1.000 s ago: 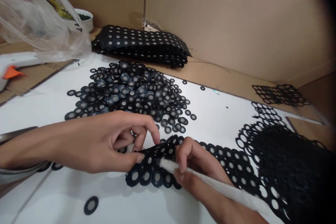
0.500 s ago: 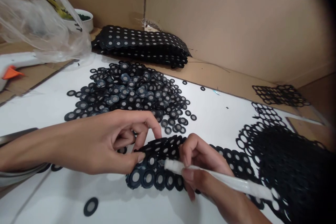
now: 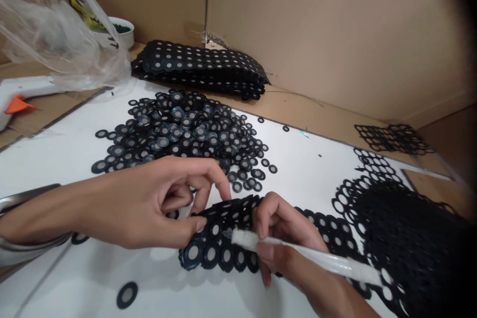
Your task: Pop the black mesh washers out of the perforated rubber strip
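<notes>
A black sheet of joined rings [image 3: 227,243] lies on the white board [image 3: 309,174] in front of me. My left hand [image 3: 149,203] pinches its near left edge between thumb and fingers. My right hand [image 3: 286,243] is closed round a white stick-like tool [image 3: 305,254], whose tip rests on the sheet among the rings. Just behind my hands sits a pile of loose black rings with grey centres [image 3: 186,131]. One loose ring [image 3: 127,294] lies alone near the front edge.
A stack of ring sheets [image 3: 201,67] lies against the cardboard wall. Emptied black mesh [image 3: 406,238] heaps at the right, more mesh [image 3: 393,138] behind it. A clear plastic bag [image 3: 55,35], a white bowl [image 3: 124,30] and a white glue gun [image 3: 18,94] are at the left.
My right hand has turned the white tool flatter and drawn its tip slightly right along the sheet. The left hand keeps its pinch in the same place.
</notes>
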`<state>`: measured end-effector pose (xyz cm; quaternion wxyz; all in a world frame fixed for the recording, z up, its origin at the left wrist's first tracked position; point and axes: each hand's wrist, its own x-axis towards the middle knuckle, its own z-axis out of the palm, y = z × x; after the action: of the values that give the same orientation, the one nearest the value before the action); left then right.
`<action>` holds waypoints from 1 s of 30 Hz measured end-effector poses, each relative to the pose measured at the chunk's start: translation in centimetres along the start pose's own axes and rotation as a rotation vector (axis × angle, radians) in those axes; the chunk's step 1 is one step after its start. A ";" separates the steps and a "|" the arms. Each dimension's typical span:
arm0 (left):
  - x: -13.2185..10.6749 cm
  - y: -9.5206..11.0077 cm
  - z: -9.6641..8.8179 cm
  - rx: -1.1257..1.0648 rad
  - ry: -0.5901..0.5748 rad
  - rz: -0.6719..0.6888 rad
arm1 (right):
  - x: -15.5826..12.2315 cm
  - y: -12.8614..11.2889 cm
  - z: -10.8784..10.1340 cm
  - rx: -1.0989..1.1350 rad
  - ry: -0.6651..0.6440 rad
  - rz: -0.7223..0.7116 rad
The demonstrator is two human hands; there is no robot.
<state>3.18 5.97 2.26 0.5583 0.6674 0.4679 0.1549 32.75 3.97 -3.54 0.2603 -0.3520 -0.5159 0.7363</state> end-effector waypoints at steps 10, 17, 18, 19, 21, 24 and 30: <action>0.4 -0.9 0.3 -0.075 -0.035 0.021 | 0.3 -0.5 1.0 -0.326 -0.070 -0.150; 0.7 -2.0 -0.2 -0.022 -0.032 0.047 | 0.4 0.8 -0.2 0.025 0.018 -0.118; 0.8 -2.0 -0.3 -0.015 -0.029 0.048 | 0.4 1.0 -0.4 0.086 0.040 -0.127; 0.7 -1.9 -0.2 -0.012 -0.016 0.044 | 0.4 1.1 -0.6 0.130 0.056 -0.136; 0.6 -1.6 0.1 -0.019 0.018 0.036 | 0.5 1.2 -0.7 0.173 0.061 -0.133; 0.3 -1.2 0.6 -0.032 0.065 0.026 | 0.6 1.1 -0.7 0.176 0.041 -0.105; 0.0 -0.8 0.9 0.008 0.064 0.054 | 0.5 1.1 -0.7 0.157 0.021 -0.095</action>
<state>3.42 5.36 1.24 0.5360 0.6767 0.4679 0.1895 32.95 4.38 -4.88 0.3270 -0.3133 -0.4699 0.7577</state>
